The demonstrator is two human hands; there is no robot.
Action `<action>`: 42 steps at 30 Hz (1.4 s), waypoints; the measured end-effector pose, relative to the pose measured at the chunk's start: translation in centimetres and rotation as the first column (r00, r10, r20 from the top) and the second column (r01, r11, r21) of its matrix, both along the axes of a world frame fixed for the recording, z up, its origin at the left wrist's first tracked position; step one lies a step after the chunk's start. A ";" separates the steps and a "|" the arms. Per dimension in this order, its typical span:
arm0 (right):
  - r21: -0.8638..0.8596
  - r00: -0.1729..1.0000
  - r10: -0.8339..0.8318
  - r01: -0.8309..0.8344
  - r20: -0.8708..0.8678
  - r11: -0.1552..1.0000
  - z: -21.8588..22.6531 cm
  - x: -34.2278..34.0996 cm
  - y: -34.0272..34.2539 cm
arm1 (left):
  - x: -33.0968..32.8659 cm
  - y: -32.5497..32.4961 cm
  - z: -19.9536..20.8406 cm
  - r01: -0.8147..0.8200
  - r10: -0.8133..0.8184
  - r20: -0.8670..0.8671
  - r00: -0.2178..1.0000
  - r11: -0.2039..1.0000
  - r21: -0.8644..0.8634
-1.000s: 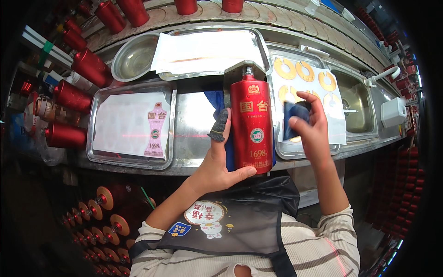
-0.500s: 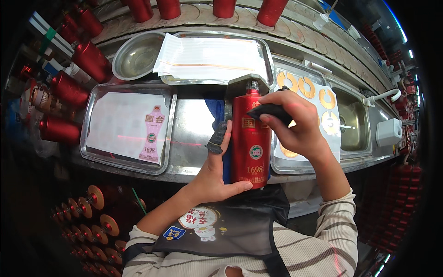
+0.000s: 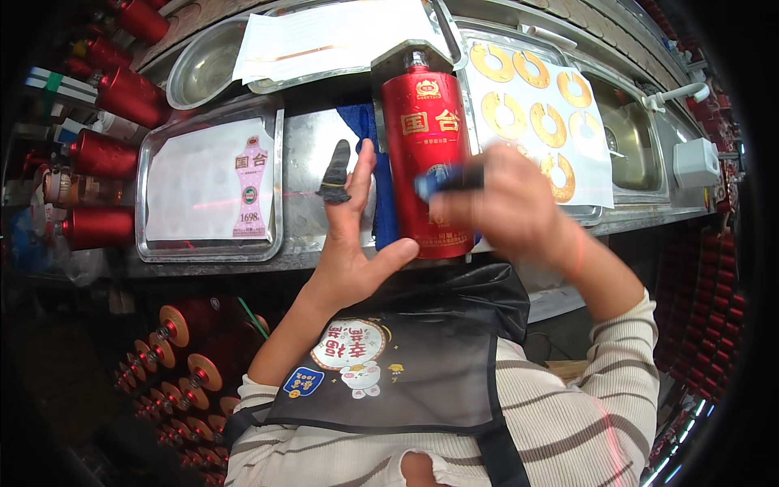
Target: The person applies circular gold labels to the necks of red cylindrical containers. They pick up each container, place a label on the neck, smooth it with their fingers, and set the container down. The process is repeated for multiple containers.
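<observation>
A red bottle (image 3: 423,178) with gold print lies neck-away in front of me, its neck by a dark angular metal rest (image 3: 388,66). Blue cloth (image 3: 384,231) shows beside it. My left hand (image 3: 350,247) is open, fingers extended, with a dark finger cover (image 3: 335,173) on one finger; the thumb touches the bottle's lower left edge. My right hand (image 3: 519,201) is closed over the lower half of the bottle, smeared by motion. A dark, blue-tipped thing (image 3: 446,183) sits at its fingers, too blurred to name, partly hiding the round emblem.
On the left a metal tray (image 3: 274,187) bears a white sheet with a pink label (image 3: 250,191). Gold ring-shaped labels (image 3: 548,123) lie on the right-hand sheet, before a sink (image 3: 631,154) with a white tap (image 3: 677,97). A metal bowl (image 3: 203,69) stands back left, near red bottles (image 3: 101,154).
My right hand has moved from the bottle's upper part down toward its lower print. The left fingers have come away from its side. The whole view has shifted, with the counter higher.
</observation>
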State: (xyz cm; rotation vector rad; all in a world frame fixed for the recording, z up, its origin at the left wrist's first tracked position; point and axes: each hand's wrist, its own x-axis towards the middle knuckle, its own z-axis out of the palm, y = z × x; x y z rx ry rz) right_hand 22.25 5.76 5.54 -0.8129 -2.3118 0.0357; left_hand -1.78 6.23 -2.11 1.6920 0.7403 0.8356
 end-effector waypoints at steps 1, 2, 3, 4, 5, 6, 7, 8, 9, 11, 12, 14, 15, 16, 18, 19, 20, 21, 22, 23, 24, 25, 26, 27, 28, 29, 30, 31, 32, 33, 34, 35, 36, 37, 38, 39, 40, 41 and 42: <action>-0.021 0.995 0.092 -0.093 -0.028 0.995 -0.4 -0.1 -2.3 | 0.2 -0.8 0.5 -0.043 0.050 0.139 0.989 0.998 -0.050; -0.030 0.985 0.149 -0.152 -0.083 0.988 -0.7 -0.4 -4.2 | 0.3 -1.0 0.5 -0.031 0.044 0.157 0.987 0.996 -0.087; -0.082 0.983 0.162 -0.169 -0.090 0.982 -0.4 -0.7 -5.5 | 0.3 -1.5 0.5 -0.021 0.044 0.174 0.984 0.992 -0.128; -0.134 0.980 0.174 -0.186 -0.097 0.973 0.1 -0.7 -6.1 | 0.3 -1.9 0.4 -0.011 0.044 0.190 0.981 0.986 -0.169; -0.129 0.989 0.047 -0.065 -0.139 0.990 0.6 -0.8 -6.2 | 0.6 -2.4 0.3 -0.041 0.081 0.219 0.972 0.982 -0.183; -0.112 0.984 -0.152 0.141 -0.095 0.984 0.6 -0.7 -6.1 | 1.4 -2.9 0.2 -0.070 0.119 0.246 0.962 0.978 -0.198; -0.150 0.972 -0.204 0.187 -0.114 0.971 0.3 -0.9 -6.0 | 2.2 -3.5 0.1 -0.100 0.158 0.272 0.949 0.972 -0.214; -0.180 0.960 -0.248 0.223 -0.132 0.958 -0.1 -1.0 -5.9 | 3.0 -3.9 0.1 -0.138 0.202 0.300 0.932 0.965 -0.222; -0.120 0.952 -0.250 0.231 -0.178 0.965 -1.4 -1.4 -7.0 | 3.6 -4.1 -0.4 -0.179 0.233 0.287 0.929 0.963 -0.203; -0.372 0.834 -0.423 0.290 -0.353 0.882 -1.4 -2.1 -9.7 | 3.1 -3.7 -0.4 -0.152 0.195 0.233 0.953 0.970 -0.192; -0.528 0.716 -0.569 0.325 -0.405 0.784 -1.6 -2.7 -10.4 | 2.9 -3.6 -0.5 -0.138 0.176 0.203 0.963 0.972 -0.190; -0.627 0.537 -0.699 0.353 -0.472 0.695 -2.3 -3.7 -8.6 | 3.6 -4.0 0.1 -0.190 0.267 0.333 0.904 0.950 -0.247; -0.720 0.403 -0.758 0.278 -0.513 0.636 -3.0 -3.5 -8.4 | 3.6 -4.2 0.0 -0.234 0.287 0.263 0.921 0.948 -0.214; -0.796 0.262 -0.809 0.182 -0.527 0.578 -4.0 -3.3 -8.5 | 3.3 -4.5 0.0 -0.277 0.310 0.191 0.931 0.944 -0.178; -0.811 0.354 -0.836 0.268 -0.419 0.520 -5.2 -1.6 -9.5 | 2.8 -5.1 1.3 -0.225 0.310 -0.152 0.939 0.884 0.411; -0.801 0.331 -0.821 0.238 -0.465 0.549 -5.0 -1.6 -9.7 | 3.2 -5.6 2.1 -0.162 0.281 -0.204 0.938 0.874 0.458; -0.790 0.311 -0.802 0.199 -0.510 0.580 -4.5 -1.8 -9.7 | 3.4 -6.2 2.3 -0.101 0.301 -0.321 0.898 0.852 0.514; -0.758 0.336 -0.766 0.186 -0.548 0.625 -3.7 -2.3 -9.4 | 3.6 -6.6 1.8 -0.132 0.359 -0.338 0.870 0.830 0.542; -0.725 0.360 -0.727 0.170 -0.585 0.668 -2.8 -3.1 -9.0 | 3.7 -6.9 1.2 -0.161 0.417 -0.353 0.837 0.806 0.570; -0.688 0.382 -0.687 0.158 -0.619 0.708 -2.3 -3.7 -8.7 | 3.6 -7.1 1.0 -0.187 0.429 -0.348 0.834 0.812 0.553; -0.684 0.419 -0.687 0.188 -0.593 0.705 -3.1 -3.8 -8.4 | 3.5 -7.3 0.9 -0.212 0.440 -0.344 0.829 0.817 0.536; -0.705 0.386 -0.707 0.178 -0.592 0.687 -3.4 -3.8 -8.6 | 3.4 -7.5 0.8 -0.237 0.452 -0.339 0.825 0.822 0.518; -0.725 0.354 -0.726 0.162 -0.590 0.669 -3.7 -3.9 -8.7 | 3.2 -7.7 0.6 -0.265 0.463 -0.337 0.820 0.828 0.495; -0.729 0.361 -0.733 0.179 -0.576 0.661 -4.0 -3.7 -8.9 | 3.0 -8.0 0.3 -0.291 0.474 -0.335 0.814 0.833 0.470; -0.731 0.367 -0.741 0.196 -0.563 0.653 -4.3 -3.4 -9.2 | 2.8 -8.2 -0.1 -0.317 0.483 -0.333 0.810 0.838 0.445; -0.732 0.371 -0.747 0.214 -0.551 0.646 -4.5 -3.0 -9.4 | 2.8 -8.2 -0.5 -0.356 0.506 -0.304 0.807 0.828 0.433; -0.743 0.382 -0.754 0.214 -0.534 0.634 -4.8 -2.4 -9.6 | 2.5 -8.3 -1.2 -0.365 0.522 -0.329 0.787 0.824 0.434; -0.753 0.391 -0.761 0.216 -0.517 0.622 -5.1 -1.7 -9.8 | 2.0 -8.4 -1.9 -0.372 0.536 -0.354 0.767 0.820 0.434; -0.758 0.391 -0.769 0.224 -0.505 0.612 -4.9 -1.3 -9.6 | 1.6 -8.0 -2.0 -0.373 0.526 -0.368 0.767 0.832 0.410; -0.775 0.359 -0.785 0.213 -0.505 0.596 -4.3 -1.1 -9.3 | 1.3 -7.8 -1.8 -0.378 0.517 -0.383 0.766 0.843 0.382; -0.715 0.373 -0.767 0.298 -0.522 0.632 -3.6 -1.3 -8.5 | 1.4 -7.4 -1.6 -0.377 0.515 -0.322 0.794 0.834 0.404; -0.660 0.420 -0.729 0.325 -0.541 0.677 -2.7 -1.7 -7.3 | 1.9 -6.8 -0.3 -0.368 0.501 -0.266 0.824 0.829 0.422; -0.601 0.477 -0.682 0.338 -0.554 0.724 -1.8 -2.4 -5.8 | 2.3 -6.5 0.9 -0.371 0.495 -0.209 0.843 0.818 0.440; -0.573 0.535 -0.637 0.309 -0.555 0.759 -0.8 -3.3 -4.5 | 2.8 -6.1 1.8 -0.272 0.443 -0.256 0.859 0.819 0.506; -0.511 0.584 -0.601 0.337 -0.546 0.791 -0.5 -4.3 -3.1 | 3.1 -5.8 2.0 -0.215 0.429 -0.301 0.852 0.810 0.546; -0.500 0.582 -0.619 0.376 -0.528 0.780 -0.9 -3.9 -1.9 | 3.0 -5.3 1.6 -0.238 0.439 -0.308 0.844 0.821 0.519; -0.488 0.579 -0.636 0.414 -0.510 0.768 -1.9 -3.2 -1.2 | 2.8 -4.8 0.9 -0.262 0.449 -0.315 0.836 0.831 0.491; -0.503 0.565 -0.688 0.474 -0.456 0.723 -2.4 -2.0 -1.1 | 2.1 -4.3 0.4 -0.301 0.487 -0.312 0.816 0.819 0.489; -0.462 0.567 -0.688 0.511 -0.452 0.725 -3.2 -0.6 -1.2 | 1.5 -3.8 0.3 -0.346 0.513 -0.321 0.796 0.821 0.455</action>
